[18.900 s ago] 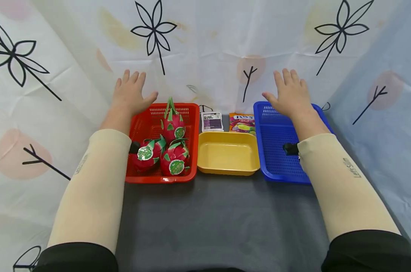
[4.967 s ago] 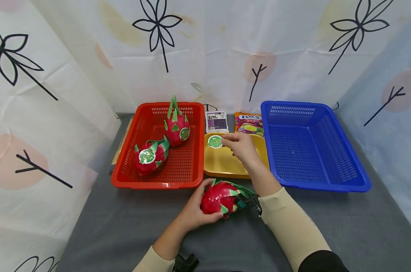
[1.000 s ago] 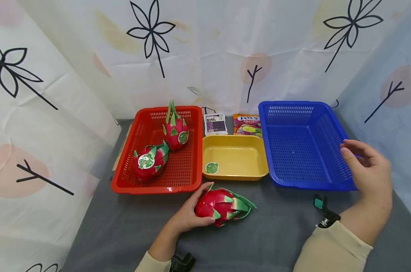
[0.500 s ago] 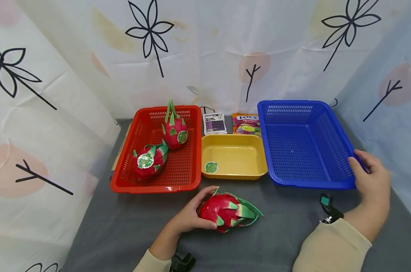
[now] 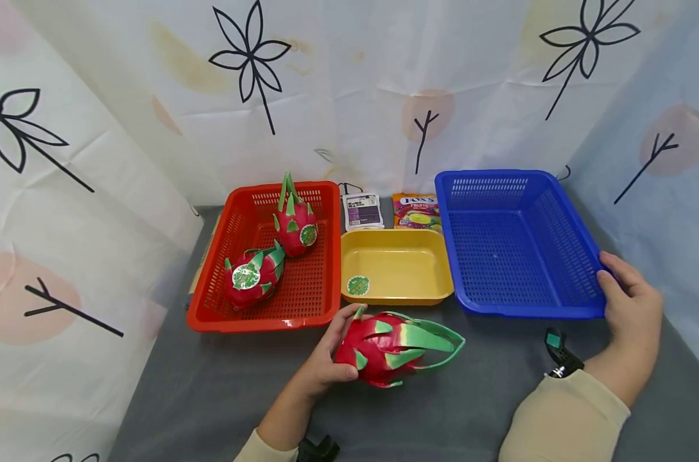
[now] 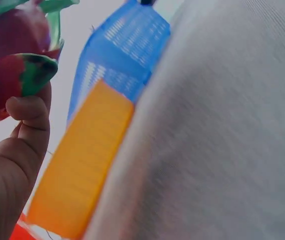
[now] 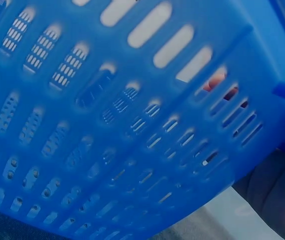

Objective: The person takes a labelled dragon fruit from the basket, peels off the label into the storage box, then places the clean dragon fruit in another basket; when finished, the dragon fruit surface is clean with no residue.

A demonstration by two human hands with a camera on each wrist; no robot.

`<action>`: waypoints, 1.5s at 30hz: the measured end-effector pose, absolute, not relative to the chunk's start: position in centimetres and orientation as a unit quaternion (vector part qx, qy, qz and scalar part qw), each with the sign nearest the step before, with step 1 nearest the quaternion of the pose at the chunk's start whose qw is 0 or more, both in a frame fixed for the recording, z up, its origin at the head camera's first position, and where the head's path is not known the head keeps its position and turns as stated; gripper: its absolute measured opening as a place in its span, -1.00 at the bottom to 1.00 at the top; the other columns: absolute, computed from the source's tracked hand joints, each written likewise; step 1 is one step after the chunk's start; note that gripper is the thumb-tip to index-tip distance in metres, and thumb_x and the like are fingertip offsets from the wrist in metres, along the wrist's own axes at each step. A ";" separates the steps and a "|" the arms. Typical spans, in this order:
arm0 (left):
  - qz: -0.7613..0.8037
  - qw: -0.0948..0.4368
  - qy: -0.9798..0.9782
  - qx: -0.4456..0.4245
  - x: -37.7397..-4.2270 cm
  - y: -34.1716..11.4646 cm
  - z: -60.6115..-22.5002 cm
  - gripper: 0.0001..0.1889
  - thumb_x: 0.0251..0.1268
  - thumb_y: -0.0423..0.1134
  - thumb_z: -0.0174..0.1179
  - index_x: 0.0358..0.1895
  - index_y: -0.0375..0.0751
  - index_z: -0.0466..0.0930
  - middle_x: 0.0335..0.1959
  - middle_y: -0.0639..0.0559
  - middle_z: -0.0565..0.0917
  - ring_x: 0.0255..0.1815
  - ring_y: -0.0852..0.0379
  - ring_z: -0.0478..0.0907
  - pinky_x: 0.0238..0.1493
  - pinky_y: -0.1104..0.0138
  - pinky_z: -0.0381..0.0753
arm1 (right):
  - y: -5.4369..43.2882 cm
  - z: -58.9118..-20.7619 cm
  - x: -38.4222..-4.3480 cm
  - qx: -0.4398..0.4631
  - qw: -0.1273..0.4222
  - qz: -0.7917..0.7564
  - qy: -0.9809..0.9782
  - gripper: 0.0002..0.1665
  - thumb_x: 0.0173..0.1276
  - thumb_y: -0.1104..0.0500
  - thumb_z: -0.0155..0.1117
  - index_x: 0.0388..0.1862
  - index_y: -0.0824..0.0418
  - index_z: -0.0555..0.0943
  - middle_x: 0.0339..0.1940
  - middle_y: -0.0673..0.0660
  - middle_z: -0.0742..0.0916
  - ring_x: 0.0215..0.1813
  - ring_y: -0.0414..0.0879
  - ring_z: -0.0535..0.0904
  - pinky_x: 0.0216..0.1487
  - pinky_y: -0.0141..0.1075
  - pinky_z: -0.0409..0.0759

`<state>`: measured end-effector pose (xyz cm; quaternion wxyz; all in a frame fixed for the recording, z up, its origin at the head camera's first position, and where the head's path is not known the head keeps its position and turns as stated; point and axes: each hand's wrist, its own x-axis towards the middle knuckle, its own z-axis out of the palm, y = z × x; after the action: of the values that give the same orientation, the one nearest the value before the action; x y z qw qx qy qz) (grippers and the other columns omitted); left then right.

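Saw a pale curtain (image 5: 372, 38) along the back and both sides, printed with black line flowers and soft patches of colour. Saw below a grey table (image 5: 441, 417) spread across the lower part of the head view. Found the blue basket (image 5: 534, 310) at the right end, slotted around the walls, and the smaller red basket (image 5: 268, 323) at the left end. Found the yellow tray (image 5: 401, 282) between both, close against each. Noted beige sleeves (image 5: 569, 417) and a black wrist mount (image 5: 563, 356) at the right. Clasped the blue basket's right rim, near the front corner, with the right hand (image 5: 635, 314), thumb and fingers narrowed on the edge. Held a dragon fruit (image 5: 375, 350) in the left hand (image 5: 326, 359), just in front of the yellow tray: thumb on the near side, fingers on the far side, spread wide around the rounded end, with green leaf tips pointing right. Could not tell resting on the table from raised above. Counted inside the red basket an upright dragon fruit (image 5: 290, 226) towards the back and a sideways dragon fruit (image 5: 264, 282) further forward, both stickered. Saw behind the tray an orange-and-purple sweets bag (image 5: 416, 210) and a white-and-purple packet (image 5: 363, 210). Spotted a round green sticker (image 5: 358, 285) inside the tray's front left corner.
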<state>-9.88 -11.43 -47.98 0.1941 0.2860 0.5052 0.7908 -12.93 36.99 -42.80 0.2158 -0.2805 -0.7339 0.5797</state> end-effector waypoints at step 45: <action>0.567 0.225 0.742 0.278 -23.4 10.3 -38.6 -0.01 0.05 -0.18 0.60 0.45 0.15 0.06 0.31 0.06 0.33 0.26 0.08 0.35 -0.07 0.32 0.69 | 37.5 -43.5 -12.2 -0.234 0.215 0.710 -0.629 -0.55 0.45 0.16 0.36 0.29 0.02 0.69 0.08 -0.22 0.69 -0.08 -0.33 0.60 -0.20 -0.62 0.57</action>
<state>-23.37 10.32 -38.61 0.2249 0.2779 0.7422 0.5669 -12.21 37.51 -43.47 0.2147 -0.2338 -0.6288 0.7098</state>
